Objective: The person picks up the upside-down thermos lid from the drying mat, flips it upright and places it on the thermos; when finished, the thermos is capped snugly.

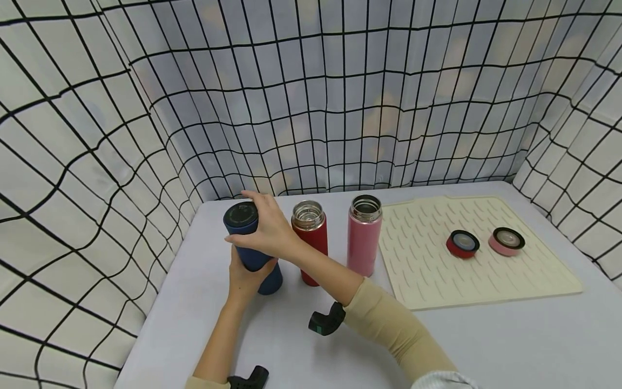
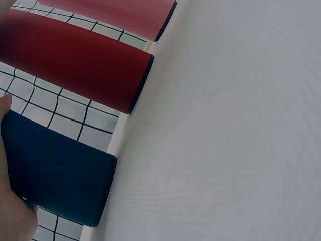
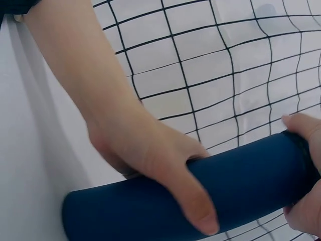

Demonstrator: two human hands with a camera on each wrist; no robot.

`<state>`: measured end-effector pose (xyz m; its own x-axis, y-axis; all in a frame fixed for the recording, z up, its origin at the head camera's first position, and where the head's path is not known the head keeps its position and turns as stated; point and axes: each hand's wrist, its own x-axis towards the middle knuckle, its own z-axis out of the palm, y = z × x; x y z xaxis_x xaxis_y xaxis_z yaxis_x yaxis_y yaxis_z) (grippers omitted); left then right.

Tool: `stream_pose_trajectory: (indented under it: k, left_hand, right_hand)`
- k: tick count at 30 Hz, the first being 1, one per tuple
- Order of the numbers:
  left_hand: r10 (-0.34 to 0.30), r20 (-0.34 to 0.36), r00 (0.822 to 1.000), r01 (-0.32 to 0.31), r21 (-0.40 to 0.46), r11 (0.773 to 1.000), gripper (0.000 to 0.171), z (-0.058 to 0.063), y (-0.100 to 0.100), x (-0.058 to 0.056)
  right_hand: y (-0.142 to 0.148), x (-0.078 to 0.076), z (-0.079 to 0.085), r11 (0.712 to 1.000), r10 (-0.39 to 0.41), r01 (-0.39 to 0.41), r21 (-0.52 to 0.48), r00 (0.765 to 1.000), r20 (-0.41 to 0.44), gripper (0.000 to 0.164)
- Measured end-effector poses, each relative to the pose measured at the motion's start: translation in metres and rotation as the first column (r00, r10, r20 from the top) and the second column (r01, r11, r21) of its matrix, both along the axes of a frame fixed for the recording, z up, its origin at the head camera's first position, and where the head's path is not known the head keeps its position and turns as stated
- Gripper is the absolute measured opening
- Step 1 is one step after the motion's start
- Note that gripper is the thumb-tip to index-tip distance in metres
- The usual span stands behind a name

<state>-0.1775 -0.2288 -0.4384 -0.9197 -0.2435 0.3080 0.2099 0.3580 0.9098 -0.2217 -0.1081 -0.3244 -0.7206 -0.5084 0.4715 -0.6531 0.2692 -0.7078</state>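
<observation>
A dark blue insulated bottle (image 1: 270, 284) stands at the left of the table, its base right at the tabletop. Around its middle, my left hand (image 1: 244, 279) grips the body, thumb across the near side in the right wrist view. My right hand (image 1: 269, 229) holds the bottle's black-topped lid (image 1: 241, 214) from above, thumb and fingers spread around the rim. In the right wrist view, only part of that right hand (image 3: 306, 206) shows at the right edge.
An uncapped red bottle (image 1: 313, 237) and an uncapped pink bottle (image 1: 362, 246) stand upright to the right. A red lid (image 1: 461, 247) and a pink lid (image 1: 505, 244) lie on the cream ridged mat (image 1: 418, 270). Black netting (image 1: 340, 129) encloses the table's back and sides.
</observation>
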Motion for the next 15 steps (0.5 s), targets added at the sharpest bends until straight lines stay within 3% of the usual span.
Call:
stream_pose_trajectory:
  k: [3, 6, 9, 12, 15]
  left_hand:
    - [-0.002, -0.011, 1.0, 0.002, -0.004, 1.0, 0.087, 0.0, 0.0, -0.001]
    - [-0.002, -0.019, 1.0, 0.001, -0.009, 1.0, 0.086, -0.001, 0.001, -0.001]
    - [-0.003, -0.019, 1.0, 0.003, -0.008, 1.0, 0.086, 0.0, 0.001, -0.001]
    - [0.0, -0.018, 1.0, 0.0, -0.014, 1.0, 0.086, 0.0, 0.001, -0.001]
    - [0.001, -0.018, 1.0, -0.002, -0.017, 1.0, 0.085, 0.001, 0.001, -0.001]
  right_hand:
    - [0.002, -0.002, -0.007, 0.996, 0.068, -0.057, -0.067, 0.982, 0.175, 0.086]
    - [0.006, -0.003, -0.012, 0.971, 0.205, -0.149, -0.186, 0.92, 0.334, 0.076]
    - [0.007, -0.004, -0.015, 0.944, 0.29, -0.196, -0.266, 0.878, 0.381, 0.067]
    - [0.006, -0.003, -0.016, 0.939, 0.28, -0.17, -0.299, 0.883, 0.378, 0.063]
    - [0.004, -0.002, -0.016, 0.943, 0.243, -0.136, -0.305, 0.905, 0.349, 0.064]
